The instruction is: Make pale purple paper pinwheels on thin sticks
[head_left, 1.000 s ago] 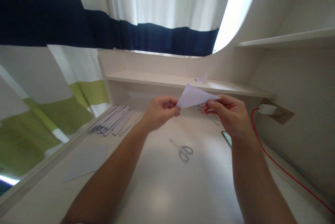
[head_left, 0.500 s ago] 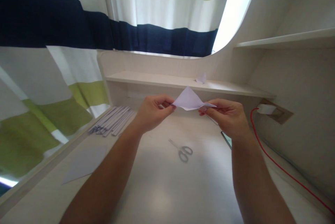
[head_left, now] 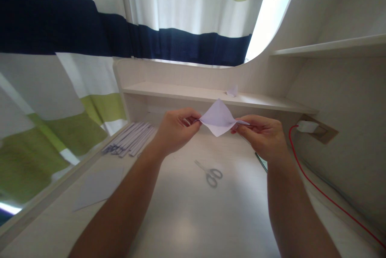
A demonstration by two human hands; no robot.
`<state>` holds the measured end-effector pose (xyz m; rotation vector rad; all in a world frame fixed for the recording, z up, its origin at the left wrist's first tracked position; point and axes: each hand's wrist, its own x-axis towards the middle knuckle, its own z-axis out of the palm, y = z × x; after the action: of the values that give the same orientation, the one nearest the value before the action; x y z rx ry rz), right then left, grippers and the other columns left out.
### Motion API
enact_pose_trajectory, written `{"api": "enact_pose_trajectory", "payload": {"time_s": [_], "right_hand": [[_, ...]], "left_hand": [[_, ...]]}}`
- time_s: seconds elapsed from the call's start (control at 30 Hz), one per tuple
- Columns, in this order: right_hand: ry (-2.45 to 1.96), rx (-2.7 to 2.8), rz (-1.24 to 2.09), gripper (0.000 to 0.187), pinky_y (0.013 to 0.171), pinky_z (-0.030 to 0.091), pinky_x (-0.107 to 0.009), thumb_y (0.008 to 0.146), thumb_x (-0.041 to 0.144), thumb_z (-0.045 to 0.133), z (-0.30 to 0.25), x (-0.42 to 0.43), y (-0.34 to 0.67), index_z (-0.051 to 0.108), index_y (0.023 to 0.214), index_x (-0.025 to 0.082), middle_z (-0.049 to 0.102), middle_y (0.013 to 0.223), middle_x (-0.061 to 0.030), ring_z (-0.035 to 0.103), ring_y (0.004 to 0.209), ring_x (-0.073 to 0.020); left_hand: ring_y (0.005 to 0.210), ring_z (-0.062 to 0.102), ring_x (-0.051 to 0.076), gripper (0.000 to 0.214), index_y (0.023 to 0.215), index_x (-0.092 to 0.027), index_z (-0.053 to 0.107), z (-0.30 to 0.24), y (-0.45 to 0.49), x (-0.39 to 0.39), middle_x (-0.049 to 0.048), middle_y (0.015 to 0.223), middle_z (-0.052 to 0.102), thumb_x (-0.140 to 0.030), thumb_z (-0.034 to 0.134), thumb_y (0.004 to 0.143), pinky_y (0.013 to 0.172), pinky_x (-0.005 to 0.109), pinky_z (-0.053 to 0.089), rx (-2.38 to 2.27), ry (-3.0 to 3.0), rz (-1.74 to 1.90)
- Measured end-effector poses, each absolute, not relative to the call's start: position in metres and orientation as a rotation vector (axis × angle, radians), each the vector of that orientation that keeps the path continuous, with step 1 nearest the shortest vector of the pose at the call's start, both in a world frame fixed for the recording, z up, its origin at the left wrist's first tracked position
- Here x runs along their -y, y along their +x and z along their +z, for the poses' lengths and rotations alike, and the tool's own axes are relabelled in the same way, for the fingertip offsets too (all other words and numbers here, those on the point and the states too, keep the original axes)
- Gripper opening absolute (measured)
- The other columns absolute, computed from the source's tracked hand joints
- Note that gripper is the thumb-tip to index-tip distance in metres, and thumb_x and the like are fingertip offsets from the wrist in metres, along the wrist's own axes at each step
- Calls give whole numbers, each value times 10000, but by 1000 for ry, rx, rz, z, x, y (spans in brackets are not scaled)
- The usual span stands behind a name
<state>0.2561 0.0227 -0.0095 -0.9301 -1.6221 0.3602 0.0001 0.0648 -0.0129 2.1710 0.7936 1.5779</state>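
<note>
A small piece of folded pale paper [head_left: 217,115] is held up above the desk between both hands. My left hand [head_left: 181,129] pinches its left corner, thumb against fingers. My right hand [head_left: 259,133] grips the right corner the same way. The paper's middle opens into a diamond, with one point up and one down toward me. Below it, grey-handled scissors [head_left: 212,175] lie on the desk, apart from both hands.
Several paper strips [head_left: 129,139] lie at the left, with a paper sheet [head_left: 98,187] nearer me. Another folded paper [head_left: 232,91] stands on the shelf [head_left: 181,91]. A dark-edged flat object [head_left: 261,162] shows beside my right wrist. A red cable [head_left: 319,189] runs from the charger [head_left: 306,126].
The paper's lower flap has dropped and spread, so the folded piece now shows a diamond-shaped opening. Both hands stay nearly in place, still pinching the corners.
</note>
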Motion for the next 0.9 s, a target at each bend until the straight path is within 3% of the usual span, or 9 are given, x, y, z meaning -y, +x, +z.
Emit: {"api": "enact_pose_trajectory", "payload": {"time_s": [0.13, 0.3, 0.47, 0.67, 0.9], "right_hand": [[-947, 1627, 385, 38, 724, 615, -335, 849, 276, 848, -11, -24, 259, 865, 882, 284, 834, 859, -31, 764, 785, -210], [-884, 1624, 694, 402, 829, 641, -375, 776, 343, 913, -9, -24, 262, 834, 1166, 285, 845, 1068, -54, 791, 903, -245], [-1017, 1666, 686, 322, 800, 600, -339, 842, 424, 862, -9, -28, 259, 844, 1088, 217, 841, 1066, -85, 768, 878, -223], [-1105, 1758, 685, 232, 764, 570, -344, 887, 409, 808, -18, -35, 258, 860, 1002, 214, 843, 970, -61, 747, 852, -230], [-1060, 1638, 703, 213, 740, 602, -362, 839, 373, 836, -16, -33, 253, 864, 957, 198, 848, 978, -78, 759, 814, -243]], "left_hand": [[670, 707, 131, 113, 898, -196, 830, -12, 0, -64, 20, 817, 819, -161, 732, 852, 611, 215, 540, -824, 2167, 1584], [689, 713, 143, 112, 907, -204, 817, -16, 0, -67, 19, 835, 819, -173, 719, 862, 644, 240, 540, -897, 2248, 1611], [768, 735, 171, 121, 916, -201, 798, -18, 1, -67, 33, 860, 811, -152, 699, 865, 720, 273, 540, -915, 2417, 1621], [788, 729, 171, 135, 935, -192, 782, -19, 9, -61, 41, 865, 796, -139, 674, 874, 773, 288, 556, -851, 2513, 1626], [802, 753, 169, 314, 1117, -182, 726, -22, 21, -68, 44, 910, 794, -195, 724, 804, 688, 243, 595, -627, 1790, 1528]]}}
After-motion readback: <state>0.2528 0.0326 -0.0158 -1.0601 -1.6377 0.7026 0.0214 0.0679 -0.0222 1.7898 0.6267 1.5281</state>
